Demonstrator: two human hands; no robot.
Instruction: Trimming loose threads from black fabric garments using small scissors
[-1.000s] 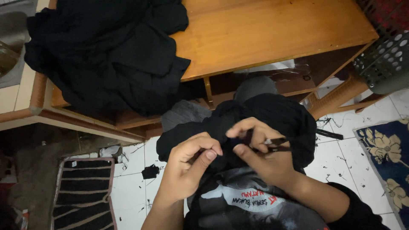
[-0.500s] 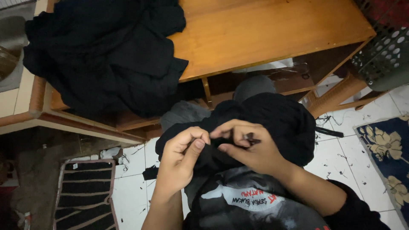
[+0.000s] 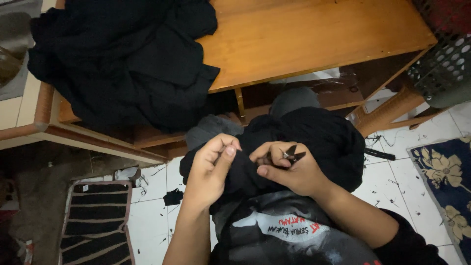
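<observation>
Pinching a fold of the black garment (image 3: 314,142) with the left hand (image 3: 208,169) — thumb and fingers closed tight on the cloth, pulling it taut over the lap. Gripping small thread snips (image 3: 293,155) in the right hand (image 3: 289,172), fingers curled round the handles, dark blades poking up just above the knuckles and resting close against the same fold. Trimming, by the look of it, somewhere mid-way: no telling from this view which parts of the garment are already cleaned up and which are left, since the cloth is one dark bunched mass. Lying heaped on the knees, soft and thick, creased into rolls, with no seam or loose thread clearly showing. Piling up on the wooden desk (image 3: 314,39) to the left — another black heap of cloth (image 3: 122,59), possibly further pieces, though finished or waiting cannot be told. Scattering over the white tiled floor (image 3: 387,181), many small dark bits of thread and one black scrap (image 3: 172,197) beside a striped mat (image 3: 95,223), suggesting a fair amount of cutting done.
</observation>
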